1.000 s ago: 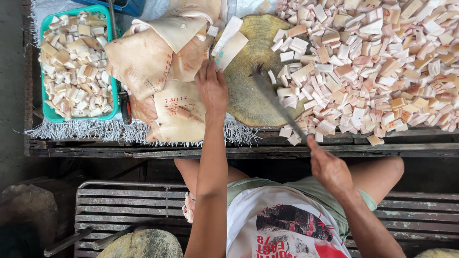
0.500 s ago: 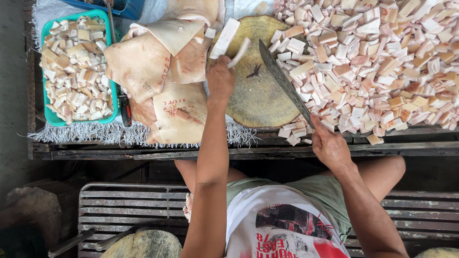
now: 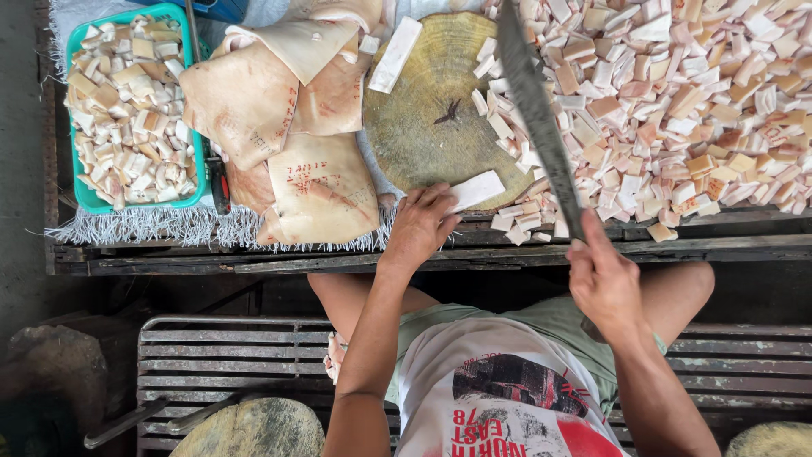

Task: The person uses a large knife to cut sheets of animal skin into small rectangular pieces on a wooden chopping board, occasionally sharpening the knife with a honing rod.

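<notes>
Head view: right hand (image 3: pixel 605 283) clamps the cleaver (image 3: pixel 537 106), blade pointing away over the cut pieces. Left hand (image 3: pixel 420 227) pins a white strip (image 3: pixel 476 191), lying crosswise, on the chopping block (image 3: pixel 431 118).

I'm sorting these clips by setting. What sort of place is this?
Probably a market stall or small meat-cutting workshop. A round wooden chopping block sits on a rough plank bench, beside a stack of large pork skin sheets, a huge heap of cut cubes, and a long cleaver in the right hand.
</notes>
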